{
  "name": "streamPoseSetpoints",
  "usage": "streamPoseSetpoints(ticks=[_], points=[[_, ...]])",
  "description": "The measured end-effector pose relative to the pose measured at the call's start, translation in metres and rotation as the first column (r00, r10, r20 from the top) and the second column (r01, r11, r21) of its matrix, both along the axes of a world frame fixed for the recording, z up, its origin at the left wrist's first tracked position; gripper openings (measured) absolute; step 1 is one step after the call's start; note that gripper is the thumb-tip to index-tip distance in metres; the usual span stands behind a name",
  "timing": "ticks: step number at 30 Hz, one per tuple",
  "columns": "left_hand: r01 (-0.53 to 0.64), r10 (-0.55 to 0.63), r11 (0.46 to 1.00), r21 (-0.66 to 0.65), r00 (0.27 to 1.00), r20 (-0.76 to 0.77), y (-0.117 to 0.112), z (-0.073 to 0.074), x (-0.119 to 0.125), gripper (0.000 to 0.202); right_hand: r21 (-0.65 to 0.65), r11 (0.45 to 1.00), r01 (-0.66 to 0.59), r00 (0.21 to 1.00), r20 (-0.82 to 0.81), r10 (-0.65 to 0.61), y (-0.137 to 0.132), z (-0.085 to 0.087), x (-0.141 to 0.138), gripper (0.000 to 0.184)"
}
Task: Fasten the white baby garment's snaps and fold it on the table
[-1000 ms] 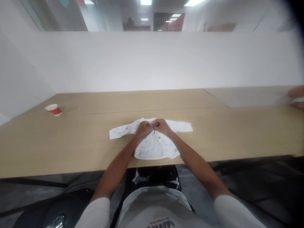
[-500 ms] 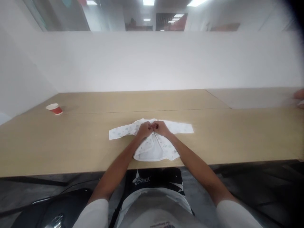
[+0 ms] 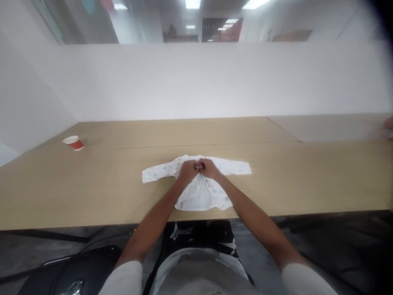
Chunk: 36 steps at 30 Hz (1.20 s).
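Note:
A small white baby shirt [image 3: 215, 191] with a faint print lies on the table in front of me, its sleeves spread to both sides and its hem toward me. My left hand [image 3: 188, 169] and my right hand [image 3: 208, 168] meet at the upper middle of the shirt. Both are closed, with fingers pinching the cloth at the front opening. The fingertips nearly touch, and the exact bit they grip is too small to make out. Below the hands the front parts, showing the plain white inside.
A red and white paper cup [image 3: 74, 143] stands tilted-looking at the far left of the wooden table [image 3: 104, 176]. Another person's hand [image 3: 388, 123] shows at the right edge. A white wall rises behind the table. A black chair [image 3: 70, 272] is at lower left.
Both hands stay pinched together on the shirt front, with only slight finger movement. The whole view has shifted a little as my head moved.

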<state>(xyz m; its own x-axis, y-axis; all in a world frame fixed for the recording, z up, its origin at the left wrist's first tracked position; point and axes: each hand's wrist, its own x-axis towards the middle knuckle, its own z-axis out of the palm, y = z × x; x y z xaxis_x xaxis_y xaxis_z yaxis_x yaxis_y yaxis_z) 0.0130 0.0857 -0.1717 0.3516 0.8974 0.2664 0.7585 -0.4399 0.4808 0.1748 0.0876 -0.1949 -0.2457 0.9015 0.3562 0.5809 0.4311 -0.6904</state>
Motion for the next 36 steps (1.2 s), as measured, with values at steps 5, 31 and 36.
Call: streamPoseSetpoints(ticks=[5,31,36], points=[[-0.024,0.017,0.998,-0.058,0.993,-0.119,-0.005,0.011,0.0,0.015,-0.038,0.998,0.041,0.998,0.049,-0.039,0.0,0.003,-0.001,0.013],[0.049,0.014,0.979,-0.199,0.953,0.303,0.011,0.002,-0.009,0.018,-0.03,0.999,-0.029,0.92,-0.391,0.015,-0.001,0.006,-0.007,0.025],[0.103,0.021,0.961,-0.257,0.898,0.44,0.018,-0.01,-0.014,0.012,-0.05,0.995,-0.081,0.873,-0.485,0.046,0.002,0.005,-0.007,0.032]])
